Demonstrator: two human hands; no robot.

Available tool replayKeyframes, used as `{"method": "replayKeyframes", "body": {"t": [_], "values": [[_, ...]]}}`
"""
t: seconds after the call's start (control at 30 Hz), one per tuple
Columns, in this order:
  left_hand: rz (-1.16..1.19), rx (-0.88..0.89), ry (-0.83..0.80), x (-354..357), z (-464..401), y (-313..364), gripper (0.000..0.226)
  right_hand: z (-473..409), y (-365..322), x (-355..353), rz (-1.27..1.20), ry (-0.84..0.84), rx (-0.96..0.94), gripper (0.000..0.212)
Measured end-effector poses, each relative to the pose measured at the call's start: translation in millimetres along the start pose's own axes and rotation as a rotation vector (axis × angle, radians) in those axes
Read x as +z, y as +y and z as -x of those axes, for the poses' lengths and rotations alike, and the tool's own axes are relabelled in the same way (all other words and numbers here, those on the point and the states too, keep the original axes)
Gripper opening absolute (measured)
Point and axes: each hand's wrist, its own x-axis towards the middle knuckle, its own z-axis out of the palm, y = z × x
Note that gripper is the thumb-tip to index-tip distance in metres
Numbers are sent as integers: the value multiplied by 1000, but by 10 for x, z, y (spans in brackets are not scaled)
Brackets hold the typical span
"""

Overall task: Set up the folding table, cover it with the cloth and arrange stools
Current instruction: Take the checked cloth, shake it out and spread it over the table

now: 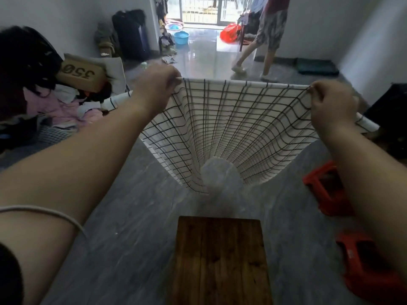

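Both arms are stretched forward and raised, and each of the hands pinches the top edge of the cloth: the left hand (157, 81) is closed tight on one upper corner, the right hand (330, 104) is closed on the other, thumbs and fingers clamped with no gap showing. The white cloth (231, 128) with its black grid hangs from that taut upper edge and sags in the middle, its lower part billowing toward the floor; holding it by two corners, spread wide and high, looks like the way to open it flat so it can be floated down over a surface. The wooden desk (220, 260) stands below, nearer the person than the cloth, its far edge just short of the hanging fabric, and its top is bare, so covering appears to be the step in hand and not yet done. Two red stools (326, 188) lie beyond the desk's right edge, on the grey floor (132, 216), tipped rather than standing as far as can be told, waiting to be arranged. Another person (264, 40) walks well apart near the far doorway
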Motion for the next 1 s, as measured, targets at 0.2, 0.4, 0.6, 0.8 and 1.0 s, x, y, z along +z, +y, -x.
{"method": "replayKeyframes", "body": {"t": [0.2, 0.4, 0.6, 0.8, 1.0], "values": [[42, 80, -85, 99, 526, -72, 15, 716, 32, 78, 32, -77, 31, 24], [13, 126, -196, 176, 1236, -113, 15, 1550, 129, 117, 112, -135, 22, 22], [49, 57, -343, 239, 2200, 58, 23, 2445, 214, 36, 180, -270, 105, 19], [67, -24, -446, 327, 3037, 214, 24, 3340, 295, -108, 258, -365, 128, 22], [132, -65, -482, 470, 3824, 413, 21, 4252, 487, -185, 330, -463, 127, 23]]}}
